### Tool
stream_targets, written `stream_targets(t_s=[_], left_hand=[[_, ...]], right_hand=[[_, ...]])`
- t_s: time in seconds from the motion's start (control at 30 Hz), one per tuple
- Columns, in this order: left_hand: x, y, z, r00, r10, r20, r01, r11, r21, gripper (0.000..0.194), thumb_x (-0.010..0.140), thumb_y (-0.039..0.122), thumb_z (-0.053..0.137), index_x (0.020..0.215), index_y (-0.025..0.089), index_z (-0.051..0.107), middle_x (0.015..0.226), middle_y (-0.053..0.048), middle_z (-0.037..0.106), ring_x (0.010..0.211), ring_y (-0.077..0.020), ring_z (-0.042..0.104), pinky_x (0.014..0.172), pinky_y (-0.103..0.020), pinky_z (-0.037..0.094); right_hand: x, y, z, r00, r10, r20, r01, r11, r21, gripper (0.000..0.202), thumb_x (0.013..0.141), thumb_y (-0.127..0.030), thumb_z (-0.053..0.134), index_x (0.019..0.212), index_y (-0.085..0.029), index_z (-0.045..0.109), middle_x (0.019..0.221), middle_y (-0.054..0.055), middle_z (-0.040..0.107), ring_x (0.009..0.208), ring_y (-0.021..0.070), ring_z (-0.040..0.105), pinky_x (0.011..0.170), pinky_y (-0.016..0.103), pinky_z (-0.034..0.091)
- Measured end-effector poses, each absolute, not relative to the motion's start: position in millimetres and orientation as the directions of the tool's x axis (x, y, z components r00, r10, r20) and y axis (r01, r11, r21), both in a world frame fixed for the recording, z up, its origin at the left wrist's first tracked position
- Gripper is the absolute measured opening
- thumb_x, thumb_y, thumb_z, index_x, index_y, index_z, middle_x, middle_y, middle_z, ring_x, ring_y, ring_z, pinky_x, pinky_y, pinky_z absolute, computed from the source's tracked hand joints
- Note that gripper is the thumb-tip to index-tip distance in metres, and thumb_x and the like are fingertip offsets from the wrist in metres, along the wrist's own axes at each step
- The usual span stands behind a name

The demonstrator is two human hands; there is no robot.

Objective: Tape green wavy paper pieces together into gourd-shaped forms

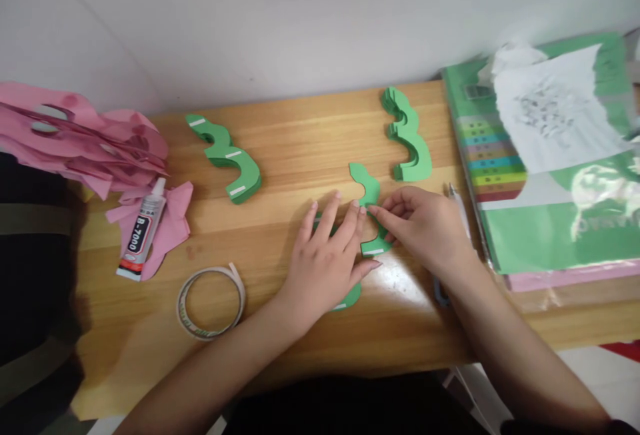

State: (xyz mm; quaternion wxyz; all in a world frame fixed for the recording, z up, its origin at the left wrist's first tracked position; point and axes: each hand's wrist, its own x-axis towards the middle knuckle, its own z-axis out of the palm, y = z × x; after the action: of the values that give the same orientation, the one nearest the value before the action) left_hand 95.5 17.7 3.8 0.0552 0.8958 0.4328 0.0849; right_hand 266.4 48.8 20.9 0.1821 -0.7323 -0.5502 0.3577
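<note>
My left hand lies with its fingers spread over a green wavy paper cutout, which it mostly covers. White strips show on that piece. Beside it, a second green paper cutout has a white strip at its lower end. The left fingertips touch its left edge. My right hand is closed in a pinch over the middle of this second cutout, its curled fingers at the right edge. Whether the pinch holds the paper or a small strip is hidden. A roll of double-sided tape lies left of my left forearm.
Stacked green cutouts with white strips lie left, another stack back right. A B-7000 glue tube rests on pink paper. A utility knife lies partly under my right forearm. Scraps on white paper top a green packet.
</note>
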Motion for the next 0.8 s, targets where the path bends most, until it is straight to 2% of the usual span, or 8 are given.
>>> stream_targets(t_s=[0.17, 0.27, 0.53, 0.67, 0.8], left_hand=[[95.4, 17.9, 4.2, 0.614, 0.780, 0.119, 0.766, -0.625, 0.149, 0.056, 0.095, 0.051, 0.044, 0.133, 0.012, 0.056, 0.140, -0.006, 0.056, 0.134, -0.0341, 0.043, 0.110, -0.050, 0.033], [94.8, 18.0, 4.5, 0.610, 0.786, 0.098, 0.773, -0.618, 0.144, 0.053, 0.095, 0.049, 0.044, 0.133, 0.013, 0.056, 0.142, -0.005, 0.054, 0.135, -0.0332, 0.042, 0.111, -0.050, 0.033], [93.3, 19.5, 4.9, 0.617, 0.781, 0.100, 0.764, -0.624, 0.161, 0.054, 0.095, 0.047, 0.045, 0.135, 0.011, 0.053, 0.141, -0.007, 0.054, 0.135, -0.0340, 0.041, 0.111, -0.051, 0.031], [92.3, 20.2, 5.9, 0.611, 0.790, 0.058, 0.763, -0.607, 0.225, 0.054, 0.096, 0.045, 0.045, 0.137, 0.010, 0.050, 0.143, -0.009, 0.052, 0.138, -0.0328, 0.039, 0.114, -0.052, 0.028], [90.5, 21.7, 3.8, 0.596, 0.800, 0.066, 0.730, -0.574, 0.370, 0.045, 0.097, 0.037, 0.044, 0.132, 0.011, 0.053, 0.140, -0.010, 0.055, 0.139, -0.0301, 0.039, 0.113, -0.053, 0.030]], right_hand=[[260.5, 48.6, 22.1, 0.209, 0.942, -0.264, 0.693, -0.333, -0.640, 0.028, 0.070, -0.034, 0.074, 0.058, -0.021, 0.054, 0.050, 0.000, 0.062, 0.046, 0.0152, 0.059, 0.048, 0.027, 0.038], [262.3, 48.0, 22.2, 0.222, 0.932, -0.288, 0.672, -0.360, -0.647, 0.029, 0.069, -0.033, 0.074, 0.055, -0.021, 0.052, 0.044, -0.002, 0.059, 0.042, 0.0151, 0.058, 0.047, 0.027, 0.039], [273.7, 45.0, 15.8, 0.186, 0.902, -0.389, 0.438, -0.430, -0.789, 0.021, 0.075, -0.025, 0.065, 0.075, -0.024, 0.044, 0.046, -0.006, 0.060, 0.036, 0.0167, 0.060, 0.037, 0.025, 0.044], [275.5, 43.8, 15.2, 0.151, 0.894, -0.423, 0.331, -0.449, -0.830, 0.016, 0.077, -0.023, 0.059, 0.078, -0.024, 0.043, 0.048, -0.007, 0.059, 0.037, 0.0158, 0.060, 0.036, 0.024, 0.047], [276.5, 40.5, 13.8, 0.133, 0.911, -0.389, 0.350, -0.411, -0.842, 0.012, 0.073, -0.018, 0.055, 0.080, -0.023, 0.046, 0.050, -0.006, 0.059, 0.040, 0.0158, 0.062, 0.039, 0.024, 0.049]])
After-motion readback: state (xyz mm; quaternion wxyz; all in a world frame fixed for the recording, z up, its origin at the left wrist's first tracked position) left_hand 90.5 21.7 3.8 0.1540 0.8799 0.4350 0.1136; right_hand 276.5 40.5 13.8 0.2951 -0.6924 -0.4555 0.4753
